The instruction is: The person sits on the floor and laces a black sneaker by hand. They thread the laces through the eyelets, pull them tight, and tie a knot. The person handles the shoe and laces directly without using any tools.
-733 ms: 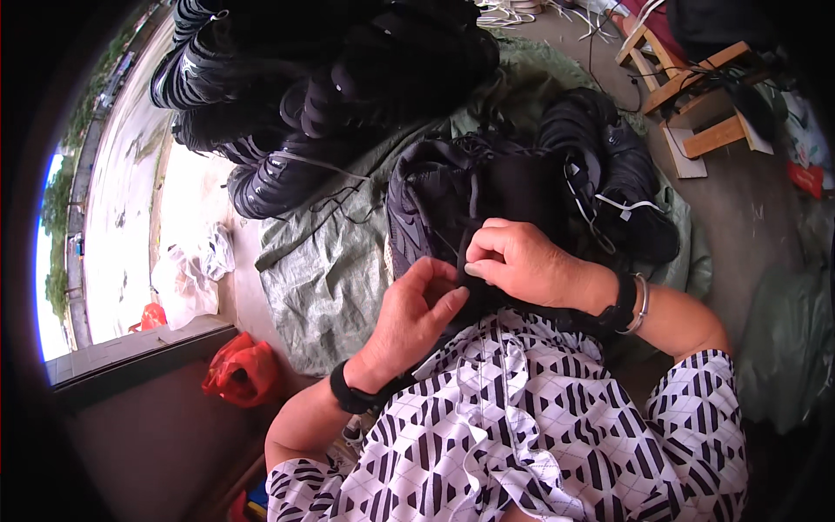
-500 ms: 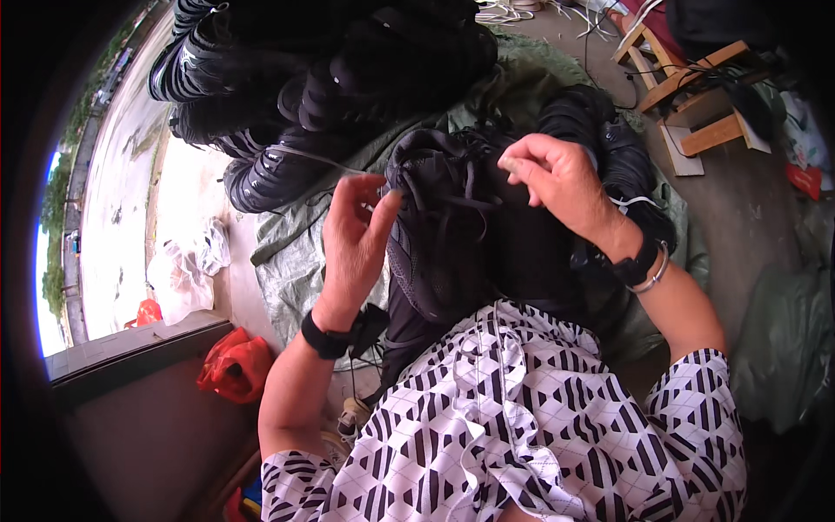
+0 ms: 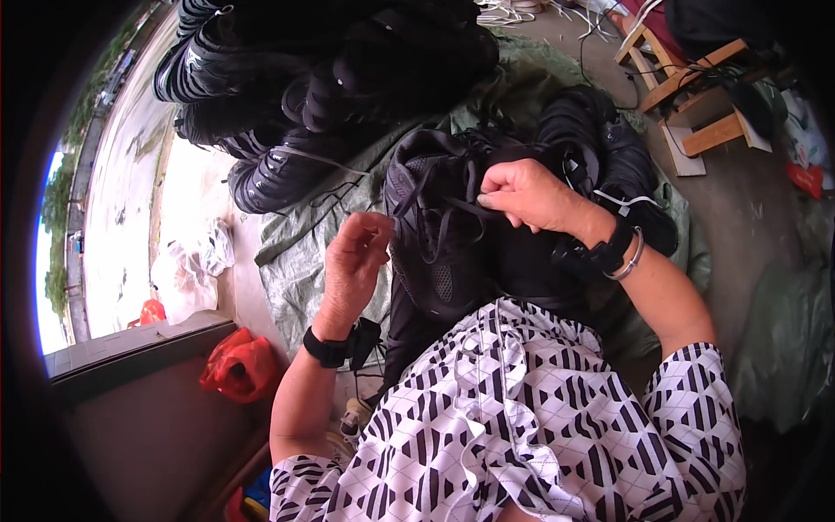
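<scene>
A black sneaker [image 3: 441,280] with a mesh upper lies on my lap, its opening pointing away from me. Dark shoelaces [image 3: 444,228] loop loosely over its top. My right hand [image 3: 532,198] is closed at the right side of the laces, thumb and forefinger pinching a shoelace. To the left of the sneaker, my left hand [image 3: 355,261] has its fingers curled, with the fingertips near a lace on that side. Whatever those fingers grip is hidden.
Stacked black shoes [image 3: 287,113] rise at the far left, and more dark shoes [image 3: 622,157] lie at the right. Beneath is a grey-green plastic sheet [image 3: 296,235]. A wooden stool [image 3: 696,104] stands far right; a red plastic bag [image 3: 241,365] sits at the left.
My right hand has moved left and slightly down, closer to the sneaker's laces. My left hand has come down a little and its fingers have curled in. The shoe has barely moved.
</scene>
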### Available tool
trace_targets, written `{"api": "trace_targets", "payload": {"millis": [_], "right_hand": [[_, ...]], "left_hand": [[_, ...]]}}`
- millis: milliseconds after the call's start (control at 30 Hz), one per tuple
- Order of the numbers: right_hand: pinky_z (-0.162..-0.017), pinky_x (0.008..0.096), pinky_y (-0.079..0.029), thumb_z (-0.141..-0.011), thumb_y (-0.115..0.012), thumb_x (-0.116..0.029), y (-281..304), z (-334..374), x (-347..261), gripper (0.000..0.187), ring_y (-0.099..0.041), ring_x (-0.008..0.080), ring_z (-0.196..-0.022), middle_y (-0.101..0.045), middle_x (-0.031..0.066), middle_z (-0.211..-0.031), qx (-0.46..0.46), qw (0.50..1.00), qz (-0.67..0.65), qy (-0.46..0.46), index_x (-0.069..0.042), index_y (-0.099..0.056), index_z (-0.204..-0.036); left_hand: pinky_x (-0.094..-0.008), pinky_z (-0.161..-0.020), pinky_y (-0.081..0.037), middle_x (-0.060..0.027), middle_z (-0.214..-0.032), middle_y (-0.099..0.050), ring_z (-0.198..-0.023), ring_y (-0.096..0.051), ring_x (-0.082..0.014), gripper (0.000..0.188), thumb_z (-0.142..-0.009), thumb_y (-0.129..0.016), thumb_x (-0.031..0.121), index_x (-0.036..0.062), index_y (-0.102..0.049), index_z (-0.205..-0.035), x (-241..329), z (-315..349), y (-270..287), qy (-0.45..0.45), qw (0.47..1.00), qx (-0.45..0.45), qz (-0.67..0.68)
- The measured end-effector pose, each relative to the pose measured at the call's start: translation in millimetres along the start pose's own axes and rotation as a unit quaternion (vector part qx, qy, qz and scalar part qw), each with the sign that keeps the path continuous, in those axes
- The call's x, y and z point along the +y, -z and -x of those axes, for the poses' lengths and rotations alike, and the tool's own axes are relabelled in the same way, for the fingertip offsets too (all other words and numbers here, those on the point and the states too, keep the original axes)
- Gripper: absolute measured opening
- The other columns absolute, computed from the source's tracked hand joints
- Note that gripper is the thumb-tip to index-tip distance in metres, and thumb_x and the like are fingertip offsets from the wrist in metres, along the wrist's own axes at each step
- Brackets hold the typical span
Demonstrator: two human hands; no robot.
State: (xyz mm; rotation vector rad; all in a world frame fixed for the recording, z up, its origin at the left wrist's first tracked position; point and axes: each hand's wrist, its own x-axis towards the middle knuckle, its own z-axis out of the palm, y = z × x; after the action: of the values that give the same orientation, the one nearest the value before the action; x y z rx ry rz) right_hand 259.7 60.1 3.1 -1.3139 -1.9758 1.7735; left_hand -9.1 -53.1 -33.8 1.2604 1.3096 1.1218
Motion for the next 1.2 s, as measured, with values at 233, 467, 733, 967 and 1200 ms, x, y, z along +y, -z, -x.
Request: {"api": "trace_targets", "payload": {"millis": [233, 467, 733, 967, 1200], "right_hand": [[-0.037, 0.0180, -0.038, -0.092, -0.061, -0.020, 15.4, 16.5, 14.5, 0.020, -0.051, 0.0049, -0.043, -0.060, 0.0026, -0.061, -0.035, 0.991, -0.126, -0.035, -0.001, -0.064, -0.085], [-0.034, 0.0189, -0.037, -0.096, -0.056, -0.025, 0.5, 6.6, 6.0, 0.027, -0.051, 0.0071, -0.038, -0.061, 0.0050, -0.059, -0.032, 0.998, -0.050, -0.037, -0.002, -0.063, -0.084], [-0.031, 0.0194, -0.035, -0.097, -0.055, -0.031, 9.8, 4.2, 23.1, 0.034, -0.054, 0.0091, -0.036, -0.063, 0.0085, -0.059, -0.029, 0.987, -0.154, -0.037, 0.000, -0.060, -0.083], [-0.032, 0.0176, -0.036, -0.096, -0.057, -0.028, -0.1, -3.7, 4.7, 0.029, -0.055, 0.0084, -0.039, -0.064, 0.0082, -0.063, -0.061, 0.992, -0.096, -0.060, -0.003, -0.059, -0.082], [-0.048, 0.0220, -0.045, -0.090, -0.063, -0.024, -18.7, -14.8, -5.2, 0.021, -0.060, 0.0077, -0.063, -0.060, 0.0001, -0.073, -0.059, 0.995, -0.082, -0.013, -0.005, -0.061, -0.080]], "left_hand": [[-0.0229, -0.069, -0.047, -0.0010, -0.097, -0.062, -0.082, -0.055, -0.0068, 0.023, -0.095, -0.058, 0.016, 0.0032, -0.058, -0.114, 23.6, -17.2, -6.0, -0.017, 0.994, 0.072, -0.080], [-0.0287, -0.068, -0.048, -0.0066, -0.082, -0.058, -0.082, -0.058, -0.0174, 0.011, -0.081, -0.073, 0.013, 0.0105, -0.068, -0.091, 61.0, -70.2, -41.5, -0.177, 0.848, 0.080, -0.494], [-0.0339, -0.087, -0.042, -0.0050, -0.084, -0.063, -0.085, -0.058, -0.0227, 0.010, -0.080, -0.074, 0.013, 0.0050, -0.068, -0.082, 70.0, -50.9, -41.1, -0.208, 0.950, -0.153, -0.175], [-0.0230, -0.071, -0.050, -0.0041, -0.088, -0.062, -0.077, -0.060, -0.0101, 0.033, -0.099, -0.053, 0.034, 0.0025, -0.062, -0.100, 14.4, -9.0, -5.0, 0.033, 0.994, 0.104, 0.018], [-0.0342, -0.060, -0.046, -0.0103, -0.065, -0.057, -0.065, -0.061, -0.0213, 0.052, -0.092, -0.058, 0.050, -0.0013, -0.056, -0.085, 34.6, -17.4, -8.9, 0.023, 0.953, 0.176, -0.247]]}}
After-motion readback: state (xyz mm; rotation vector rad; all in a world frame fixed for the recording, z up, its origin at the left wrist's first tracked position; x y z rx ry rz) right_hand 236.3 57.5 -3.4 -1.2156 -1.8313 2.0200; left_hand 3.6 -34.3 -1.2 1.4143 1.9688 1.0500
